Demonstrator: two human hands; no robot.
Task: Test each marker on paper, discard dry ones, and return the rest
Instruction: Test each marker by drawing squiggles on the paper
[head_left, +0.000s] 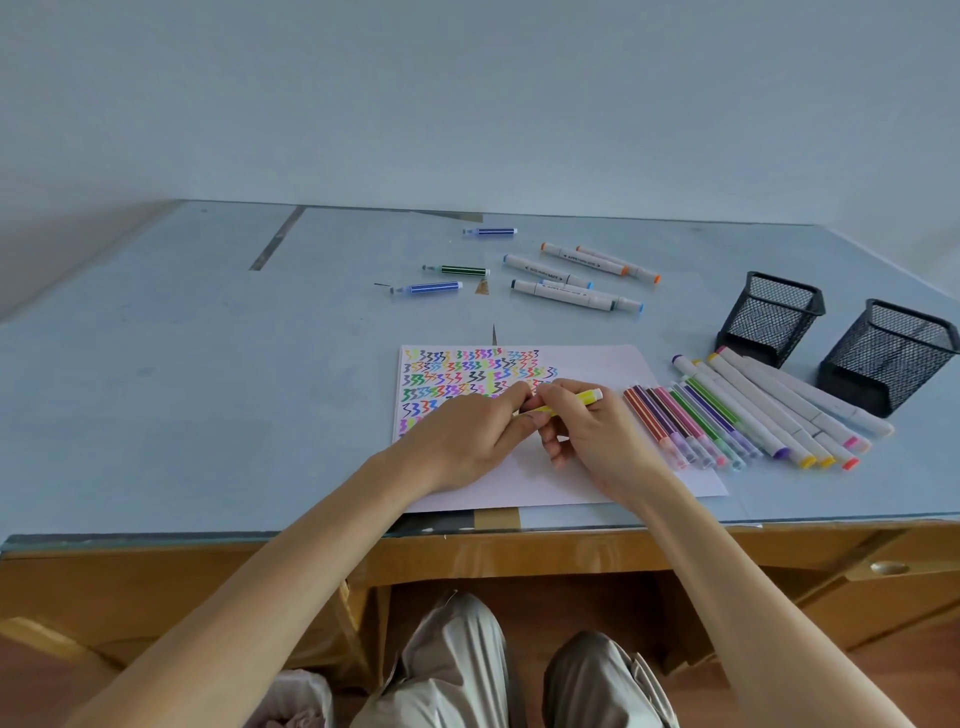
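Observation:
A yellow marker (582, 399) lies across both hands above the white paper (613, 364), which carries several rows of coloured zigzag marks. My right hand (592, 441) grips the marker's barrel. My left hand (467, 436) pinches its left end, which the fingers hide, so whether a cap is there cannot be told. To the right of the paper lie several thin coloured markers (685, 421) and several fat white markers (779, 410) side by side.
Two black mesh pen holders (769, 317) (888, 353) stand at the right. Farther back lie three thin striped markers (447, 270) and several white double-ended markers (571, 283). The desk's front edge (519, 525) runs just under the paper.

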